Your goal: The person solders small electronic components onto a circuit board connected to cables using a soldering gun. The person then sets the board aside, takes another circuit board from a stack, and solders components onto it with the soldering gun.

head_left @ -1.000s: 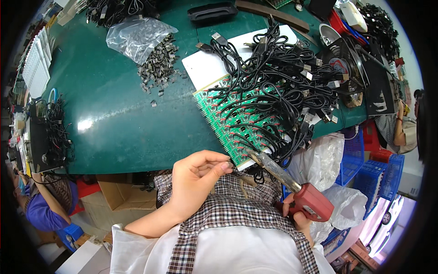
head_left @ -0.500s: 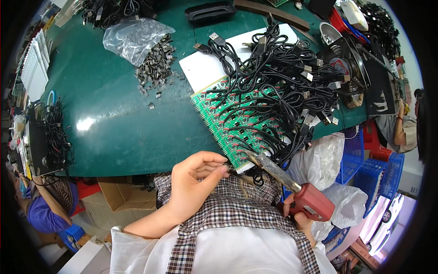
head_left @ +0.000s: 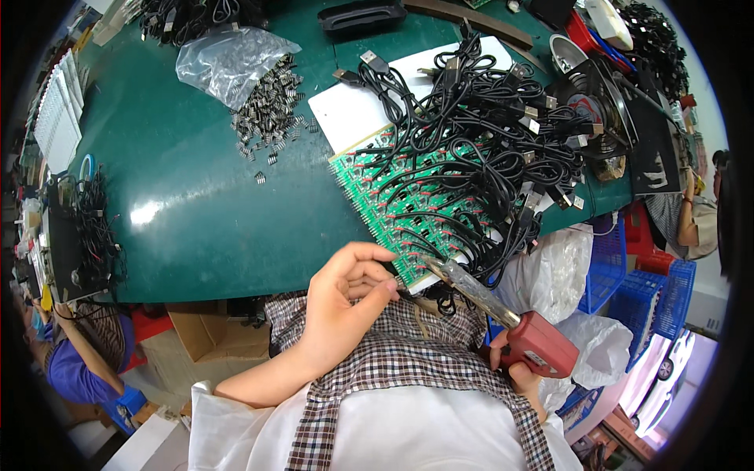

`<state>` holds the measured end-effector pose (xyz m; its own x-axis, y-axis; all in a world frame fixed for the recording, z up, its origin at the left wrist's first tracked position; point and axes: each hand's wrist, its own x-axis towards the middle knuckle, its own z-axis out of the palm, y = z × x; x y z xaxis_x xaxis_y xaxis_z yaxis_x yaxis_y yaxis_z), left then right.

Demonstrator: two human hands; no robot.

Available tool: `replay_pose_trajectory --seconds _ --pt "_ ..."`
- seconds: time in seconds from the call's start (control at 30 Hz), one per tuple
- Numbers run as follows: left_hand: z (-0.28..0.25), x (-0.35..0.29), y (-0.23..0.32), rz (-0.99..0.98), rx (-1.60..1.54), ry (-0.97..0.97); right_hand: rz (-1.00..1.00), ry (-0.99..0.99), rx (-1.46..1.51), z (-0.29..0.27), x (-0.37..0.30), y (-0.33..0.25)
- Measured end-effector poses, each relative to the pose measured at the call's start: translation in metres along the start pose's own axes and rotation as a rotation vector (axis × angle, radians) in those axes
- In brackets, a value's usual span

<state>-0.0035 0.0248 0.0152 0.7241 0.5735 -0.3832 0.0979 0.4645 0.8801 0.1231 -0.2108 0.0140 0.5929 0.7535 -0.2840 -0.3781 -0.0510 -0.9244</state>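
A red-handled soldering gun (head_left: 543, 345) is gripped in my right hand (head_left: 525, 380). Its metal barrel points up and left, with the tip over the near corner of a green circuit board panel (head_left: 365, 191). At that panel's lower left edge my left hand (head_left: 339, 306) has its fingers curled, the index fingertip and thumb close to the pins there. Whatever they pinch, if anything, is too small or hidden to make out. Black USB cables (head_left: 471, 145) lie in a heap over the panel's right side, several with ends on the board. Beneath lies a white sheet (head_left: 338, 118).
A pile of small metal pin parts (head_left: 271, 106) spills from a clear plastic bag (head_left: 228, 67) on the green table (head_left: 188, 228). At the right stand a fan (head_left: 593, 110) and blue crates (head_left: 636, 302). A co-worker's arm (head_left: 86, 353) shows at far left.
My left hand has moved slightly up and right along the board's edge, its index finger now higher. The soldering gun has barely shifted; its tip stays over the same corner.
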Motion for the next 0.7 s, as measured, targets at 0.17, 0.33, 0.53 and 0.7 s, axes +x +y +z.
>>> replay_pose_trajectory --seconds 0.17,0.33,0.53,0.7 --pt "0.004 0.003 -0.004 0.038 -0.050 0.031 0.006 0.043 0.107 0.006 -0.001 -0.004" --pt "0.005 0.004 -0.008 0.069 -0.032 0.075 0.065 -0.017 0.078 -0.003 0.001 -0.001" --pt "0.006 0.006 -0.008 0.065 -0.037 0.087 0.099 -0.010 0.079 -0.001 0.001 -0.002" --pt "0.005 0.008 -0.008 0.088 -0.017 0.096 0.092 0.019 -0.098 0.009 0.004 -0.007"
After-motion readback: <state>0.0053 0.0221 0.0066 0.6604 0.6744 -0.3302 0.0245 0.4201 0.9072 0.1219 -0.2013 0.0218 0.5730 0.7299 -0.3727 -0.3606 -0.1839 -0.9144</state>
